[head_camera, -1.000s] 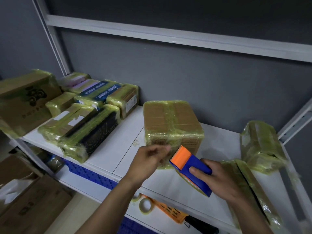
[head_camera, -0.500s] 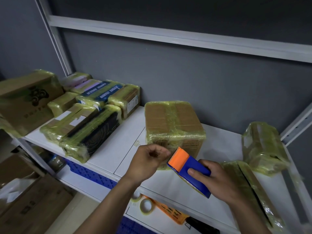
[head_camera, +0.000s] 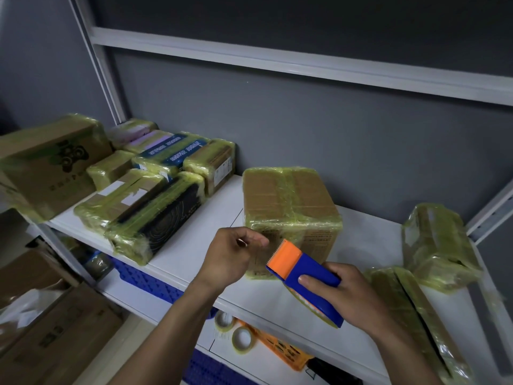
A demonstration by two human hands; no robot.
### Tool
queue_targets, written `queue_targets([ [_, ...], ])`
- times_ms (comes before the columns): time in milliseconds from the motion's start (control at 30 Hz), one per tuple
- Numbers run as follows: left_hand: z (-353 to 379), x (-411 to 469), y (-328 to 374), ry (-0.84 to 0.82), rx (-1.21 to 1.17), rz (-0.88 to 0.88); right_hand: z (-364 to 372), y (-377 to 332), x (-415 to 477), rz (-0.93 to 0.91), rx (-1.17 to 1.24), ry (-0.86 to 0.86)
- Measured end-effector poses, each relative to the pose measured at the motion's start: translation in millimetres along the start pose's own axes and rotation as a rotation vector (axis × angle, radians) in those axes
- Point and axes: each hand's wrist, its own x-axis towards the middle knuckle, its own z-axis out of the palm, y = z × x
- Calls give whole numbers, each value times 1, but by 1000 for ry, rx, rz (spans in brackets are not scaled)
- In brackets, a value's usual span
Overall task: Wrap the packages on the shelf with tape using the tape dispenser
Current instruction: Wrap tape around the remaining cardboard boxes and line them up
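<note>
A cardboard package (head_camera: 288, 201) wrapped in yellowish tape stands on the white shelf (head_camera: 222, 218) in the middle. My right hand (head_camera: 349, 298) grips a blue tape dispenser (head_camera: 308, 282) with an orange cutter head, held just in front of the package's near face. To its left, my left hand (head_camera: 230, 257) has its fingers curled and pinches at the clear tape end beside the orange head; the tape itself is hard to see.
Several tape-wrapped packages (head_camera: 144, 195) crowd the shelf's left end, with a large carton (head_camera: 52, 165) beyond them. Two more wrapped packages (head_camera: 438, 245) lie at the right. Below, a lower shelf holds tape rolls (head_camera: 241, 337), an orange basket (head_camera: 280, 348) and blue crates.
My left hand has drawn slightly leftward, away from the dispenser's orange head. The dispenser has stayed in front of the package, shifting only a little.
</note>
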Motion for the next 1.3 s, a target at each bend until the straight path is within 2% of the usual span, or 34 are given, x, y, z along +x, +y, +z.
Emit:
queue_targets([
  [500, -30, 0, -2, 118, -105, -14, -7, -23, -6, -36, -142, 11],
  [733, -45, 13, -6, 197, -98, 33, -12, -29, -8, -72, -219, 120],
  [867, -43, 13, -20, 218, -183, -2, -16, -44, 2, -119, -364, 212],
  [1033, -42, 16, -32, 293, -322, -5, -22, -77, 22, -190, -575, 239],
  [1133, -39, 21, -38, 326, -425, -28, -22, -104, 36, -143, -667, 276],
  [1300, -26, 29, -52, 363, -491, -97, -21, -143, 55, -84, -856, 180],
])
